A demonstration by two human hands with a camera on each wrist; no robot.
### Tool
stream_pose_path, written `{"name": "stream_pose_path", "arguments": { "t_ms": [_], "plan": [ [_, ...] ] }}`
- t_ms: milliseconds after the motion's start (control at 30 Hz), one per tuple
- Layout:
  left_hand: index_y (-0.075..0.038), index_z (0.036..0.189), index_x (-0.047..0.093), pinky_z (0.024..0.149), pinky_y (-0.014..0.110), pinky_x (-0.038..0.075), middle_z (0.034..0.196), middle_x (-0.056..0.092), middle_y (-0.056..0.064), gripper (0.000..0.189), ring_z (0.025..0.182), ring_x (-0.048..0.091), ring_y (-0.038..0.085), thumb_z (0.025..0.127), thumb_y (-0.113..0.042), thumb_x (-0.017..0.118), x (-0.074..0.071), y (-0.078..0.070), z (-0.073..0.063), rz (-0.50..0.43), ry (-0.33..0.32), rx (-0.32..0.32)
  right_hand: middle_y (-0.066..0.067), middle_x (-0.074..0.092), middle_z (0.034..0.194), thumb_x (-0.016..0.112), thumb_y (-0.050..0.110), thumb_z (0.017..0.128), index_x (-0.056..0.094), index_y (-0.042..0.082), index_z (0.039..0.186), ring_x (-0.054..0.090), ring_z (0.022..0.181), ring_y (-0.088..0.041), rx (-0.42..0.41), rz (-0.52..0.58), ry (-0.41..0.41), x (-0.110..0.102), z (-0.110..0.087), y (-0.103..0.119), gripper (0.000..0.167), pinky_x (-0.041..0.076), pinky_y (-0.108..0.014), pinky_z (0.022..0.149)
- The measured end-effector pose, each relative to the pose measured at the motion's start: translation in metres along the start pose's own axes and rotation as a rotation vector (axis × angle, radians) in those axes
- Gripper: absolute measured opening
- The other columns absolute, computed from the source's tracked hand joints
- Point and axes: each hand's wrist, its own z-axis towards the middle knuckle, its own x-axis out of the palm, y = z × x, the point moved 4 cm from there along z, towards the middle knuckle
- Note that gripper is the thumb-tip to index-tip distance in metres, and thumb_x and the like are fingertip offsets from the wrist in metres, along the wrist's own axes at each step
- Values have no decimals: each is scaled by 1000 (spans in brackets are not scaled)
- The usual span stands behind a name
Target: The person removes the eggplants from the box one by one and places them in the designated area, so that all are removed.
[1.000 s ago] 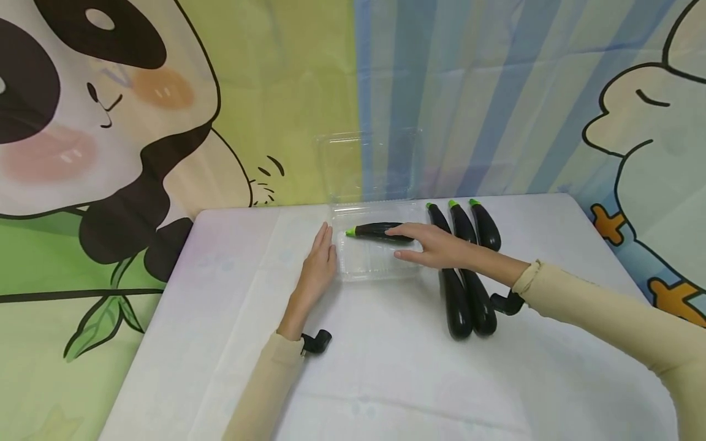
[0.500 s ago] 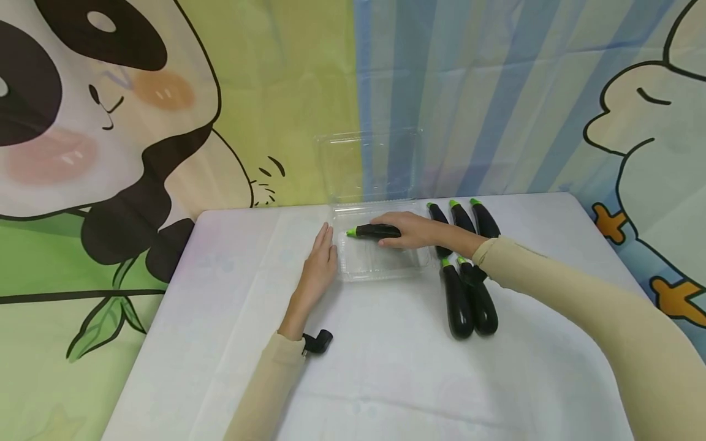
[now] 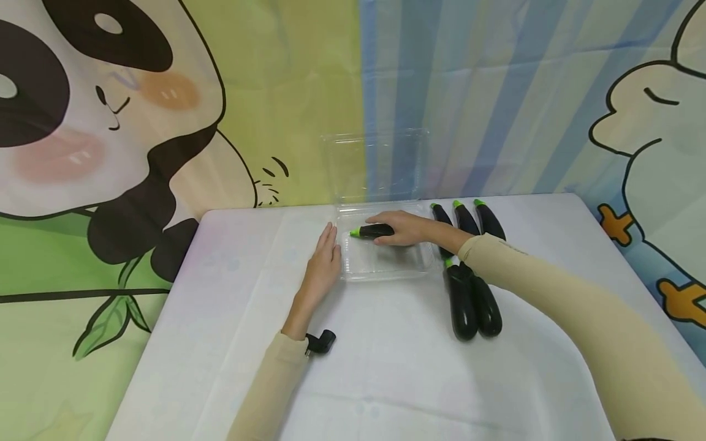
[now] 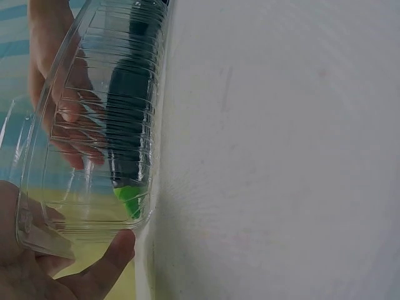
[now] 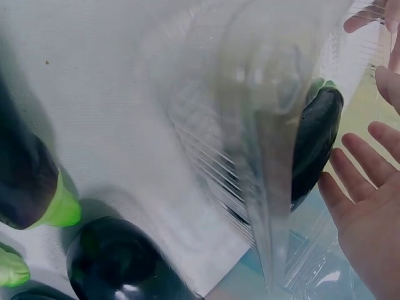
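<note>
A dark eggplant [image 3: 376, 231] with a green stem end lies crosswise in a clear plastic container [image 3: 386, 274], its stem pointing left. My right hand [image 3: 405, 228] reaches in over the eggplant's right end and hides that part. In the right wrist view its fingers [image 5: 357, 164] are spread and fairly straight, tips at the eggplant's side. My left hand [image 3: 322, 263] rests along the container's left wall with fingers extended. The left wrist view shows a fingertip [image 4: 125, 242] right at the container's end, close to the green stem.
Several more eggplants [image 3: 462, 303] lie in two rows right of the container, partly under the right forearm. The container's clear lid [image 3: 377, 165] stands up against the striped backdrop [image 3: 496, 92]. A white cloth [image 3: 375, 373] covers the table.
My right hand has moved left along the eggplant, covering more of it, and the right forearm has swung inward. The eggplant stays in the container. My left hand stays at the container's wall.
</note>
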Motion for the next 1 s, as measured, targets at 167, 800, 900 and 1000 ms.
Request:
{"name": "stream_pose_path", "arguments": {
  "t_ms": [167, 800, 900, 1000],
  "plan": [
    [-7, 154, 24, 121, 46, 24, 165, 14, 0, 52, 150, 21, 23, 105, -21, 35, 0, -1, 0, 2, -2, 13, -19, 44, 150, 60, 33, 96, 41, 4, 147, 41, 139, -36, 10, -9, -3, 0, 3, -2, 62, 35, -51, 114],
    [-10, 155, 22, 121, 47, 23, 165, 12, -1, 53, 150, 19, 22, 105, -23, 34, -2, 3, -5, 16, 4, -4, -17, 42, 151, 61, 25, 96, 38, 3, 148, 38, 141, -32, -24, -32, 76, 18, 20, 2, 61, 32, -48, 117],
    [-10, 155, 22, 122, 46, 22, 165, 12, 0, 53, 150, 19, 22, 105, -23, 34, -2, 2, -3, 14, 5, 8, -18, 42, 150, 61, 22, 96, 38, 2, 148, 38, 141, -32, -30, -38, 72, 19, 22, 2, 60, 32, -48, 118],
    [-10, 155, 22, 122, 46, 22, 165, 12, -1, 53, 150, 19, 22, 105, -22, 34, -1, 1, -2, 12, 8, 12, -18, 41, 151, 61, 19, 96, 37, 1, 148, 37, 142, -32, -26, -32, 79, 20, 23, 1, 60, 31, -46, 118]
  ]
}}
